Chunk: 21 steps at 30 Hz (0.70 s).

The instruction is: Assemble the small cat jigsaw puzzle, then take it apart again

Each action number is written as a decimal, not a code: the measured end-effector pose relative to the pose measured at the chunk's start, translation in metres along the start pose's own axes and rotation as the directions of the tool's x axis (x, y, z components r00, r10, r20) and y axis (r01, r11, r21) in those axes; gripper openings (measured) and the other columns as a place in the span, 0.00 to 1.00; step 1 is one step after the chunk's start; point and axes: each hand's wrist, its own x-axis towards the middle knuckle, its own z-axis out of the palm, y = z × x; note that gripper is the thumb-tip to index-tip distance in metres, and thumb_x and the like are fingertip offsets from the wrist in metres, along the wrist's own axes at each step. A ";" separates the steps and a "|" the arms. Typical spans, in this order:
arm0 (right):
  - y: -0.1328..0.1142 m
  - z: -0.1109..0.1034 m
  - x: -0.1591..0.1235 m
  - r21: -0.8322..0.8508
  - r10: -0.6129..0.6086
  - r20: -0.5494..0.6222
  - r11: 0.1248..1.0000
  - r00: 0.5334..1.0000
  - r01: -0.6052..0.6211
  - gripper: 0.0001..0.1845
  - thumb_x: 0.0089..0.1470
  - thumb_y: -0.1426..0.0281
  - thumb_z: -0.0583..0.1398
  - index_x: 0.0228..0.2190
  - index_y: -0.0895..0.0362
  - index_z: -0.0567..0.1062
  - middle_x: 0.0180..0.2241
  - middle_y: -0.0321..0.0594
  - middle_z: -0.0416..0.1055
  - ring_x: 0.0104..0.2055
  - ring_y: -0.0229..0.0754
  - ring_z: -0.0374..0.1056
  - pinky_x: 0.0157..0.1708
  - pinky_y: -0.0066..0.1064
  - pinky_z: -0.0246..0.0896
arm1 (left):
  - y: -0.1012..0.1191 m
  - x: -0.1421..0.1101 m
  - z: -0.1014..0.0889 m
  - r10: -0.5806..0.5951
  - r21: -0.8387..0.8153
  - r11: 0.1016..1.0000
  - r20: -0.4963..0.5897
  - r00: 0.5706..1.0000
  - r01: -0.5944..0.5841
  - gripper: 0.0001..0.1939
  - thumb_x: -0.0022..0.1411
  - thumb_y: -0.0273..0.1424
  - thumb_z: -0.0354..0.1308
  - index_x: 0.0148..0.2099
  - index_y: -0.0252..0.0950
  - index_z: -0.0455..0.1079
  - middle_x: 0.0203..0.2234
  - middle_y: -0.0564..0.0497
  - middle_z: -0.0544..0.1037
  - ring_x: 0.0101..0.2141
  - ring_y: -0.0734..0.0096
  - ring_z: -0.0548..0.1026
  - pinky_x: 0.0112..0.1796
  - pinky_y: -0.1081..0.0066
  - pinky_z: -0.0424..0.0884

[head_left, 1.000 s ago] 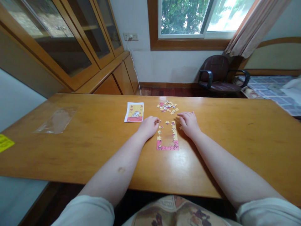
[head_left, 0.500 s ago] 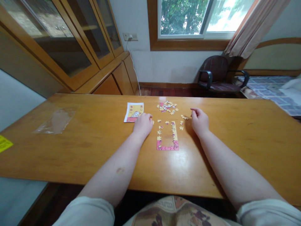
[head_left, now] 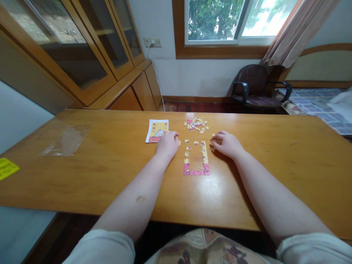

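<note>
My left hand (head_left: 168, 143) rests on the table with its fingers curled, beside the lower right corner of a picture card (head_left: 154, 132). Whatever is under those fingers is hidden; a loose yellow piece lies just right of them. My right hand (head_left: 227, 144) is at the right side of the puzzle, thumb and fingertips closed around a small puzzle piece (head_left: 212, 139), partly hidden. Another loose piece (head_left: 211, 148) sits below the thumb. Between my hands is a partly joined puzzle frame (head_left: 196, 172), with a pink bottom, a yellow right side and separate pieces along the left and top.
A pile of loose puzzle pieces (head_left: 195, 124) lies beyond the frame. On the left of the wooden table (head_left: 115, 176) are a clear plastic bag (head_left: 67, 141) and a yellow label (head_left: 8, 168). A chair (head_left: 251, 86) stands past the far edge.
My right hand has moved left and slightly nearer, from beside the loose pieces to over them, its fingers reaching out. My left hand has stayed in place.
</note>
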 end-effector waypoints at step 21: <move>-0.003 0.002 0.003 0.197 0.063 0.101 0.977 0.993 -0.082 0.05 0.51 0.67 0.61 0.30 0.54 0.77 0.28 0.37 0.75 0.31 0.39 0.69 0.33 0.29 0.62 | 0.003 -0.001 0.002 0.081 -0.132 0.989 0.078 0.994 -0.070 0.11 0.61 0.28 0.50 0.41 0.37 0.74 0.38 0.47 0.76 0.41 0.64 0.73 0.46 0.65 0.68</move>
